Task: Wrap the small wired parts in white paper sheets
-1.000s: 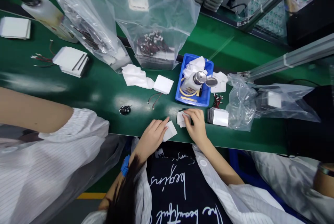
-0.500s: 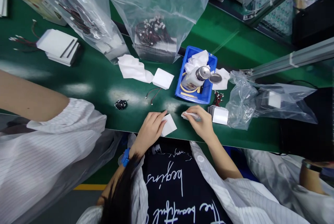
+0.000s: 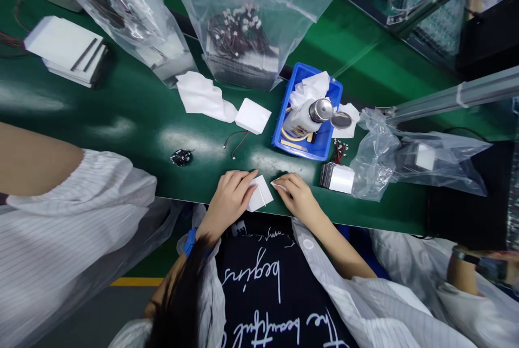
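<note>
At the front edge of the green bench, my left hand [image 3: 229, 196] grips a flat white square panel [image 3: 263, 196] by its left side, thumb on top. A thin line shows across the panel. Just right of it, my right hand [image 3: 300, 198] is closed in a pinch on a folded white wipe [image 3: 279, 184], close to the panel but apart from it. Farther up lies a white square stack [image 3: 253, 115] with two thin wired leads. A small heap of black pieces [image 3: 181, 157] sits to the left of my hands.
A blue bin [image 3: 278, 140] holds a pump bottle [image 3: 299, 122] and crumpled wipes. Right of it stand a stack of wired white panels [image 3: 341, 178] and clear plastic bags [image 3: 375, 161]. A big bag of wired panels [image 3: 243, 69] is behind. A co-worker's arm [image 3: 40, 159] reaches in at left.
My right hand has moved left with the wipe, nearer the panel. My left hand still holds the panel. The whole view has shifted slightly.
</note>
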The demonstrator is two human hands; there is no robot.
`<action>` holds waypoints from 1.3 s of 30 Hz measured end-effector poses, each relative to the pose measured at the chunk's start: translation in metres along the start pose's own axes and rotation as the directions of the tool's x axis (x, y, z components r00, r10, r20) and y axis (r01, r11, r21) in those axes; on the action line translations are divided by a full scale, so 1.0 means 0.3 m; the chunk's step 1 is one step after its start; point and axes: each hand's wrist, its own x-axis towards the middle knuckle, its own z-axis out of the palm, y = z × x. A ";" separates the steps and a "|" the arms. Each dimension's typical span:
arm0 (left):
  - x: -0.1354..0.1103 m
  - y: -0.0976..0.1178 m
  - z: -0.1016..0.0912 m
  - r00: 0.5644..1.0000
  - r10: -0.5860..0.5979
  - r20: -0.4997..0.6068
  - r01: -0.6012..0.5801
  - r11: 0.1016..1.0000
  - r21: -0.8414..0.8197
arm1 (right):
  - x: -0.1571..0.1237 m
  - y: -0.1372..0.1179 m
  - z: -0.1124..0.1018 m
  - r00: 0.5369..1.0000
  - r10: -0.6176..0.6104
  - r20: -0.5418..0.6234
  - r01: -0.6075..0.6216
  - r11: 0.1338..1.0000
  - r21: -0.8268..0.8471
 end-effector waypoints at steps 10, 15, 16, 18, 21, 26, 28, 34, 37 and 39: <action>0.014 0.012 -0.015 0.999 -0.032 0.040 0.032 0.999 -0.006 | 0.098 -0.036 0.080 0.998 -0.048 -0.028 0.047 0.998 -0.046; 0.018 0.016 -0.015 0.998 -0.049 0.045 0.050 0.998 -0.024 | 0.113 -0.029 0.074 0.997 -0.018 -0.074 0.019 1.000 0.010; 0.018 0.015 -0.013 0.998 -0.049 0.050 0.050 0.998 -0.025 | 0.113 -0.027 0.070 0.997 -0.018 -0.072 0.022 0.999 0.043; 0.016 0.013 -0.011 0.997 -0.047 0.056 0.049 0.998 -0.027 | 0.111 -0.022 0.064 0.999 -0.032 -0.037 0.034 0.998 0.058; 0.014 0.010 -0.011 0.998 -0.045 0.053 0.046 0.999 -0.026 | 0.113 -0.015 0.063 0.999 -0.036 -0.019 0.036 0.999 -0.018; 0.013 0.010 -0.013 0.998 -0.037 0.042 0.039 0.999 -0.032 | 0.118 -0.009 0.059 0.999 -0.045 0.001 0.044 0.999 0.009; 0.015 0.010 -0.013 0.999 -0.031 0.039 0.032 0.999 -0.034 | 0.121 -0.009 0.060 0.998 -0.047 0.032 0.048 0.998 -0.034; 0.015 0.009 -0.014 0.999 -0.034 0.031 0.035 0.999 -0.040 | 0.127 -0.005 0.059 0.999 -0.049 0.008 0.048 0.998 0.037; 0.012 0.007 -0.013 0.999 -0.036 0.037 0.037 0.998 -0.044 | 0.125 -0.004 0.050 0.998 -0.036 0.041 0.037 0.999 -0.021; 0.011 0.006 -0.012 0.998 -0.040 0.040 0.041 0.998 -0.042 | 0.125 -0.007 0.046 1.000 -0.013 0.027 0.015 0.998 -0.054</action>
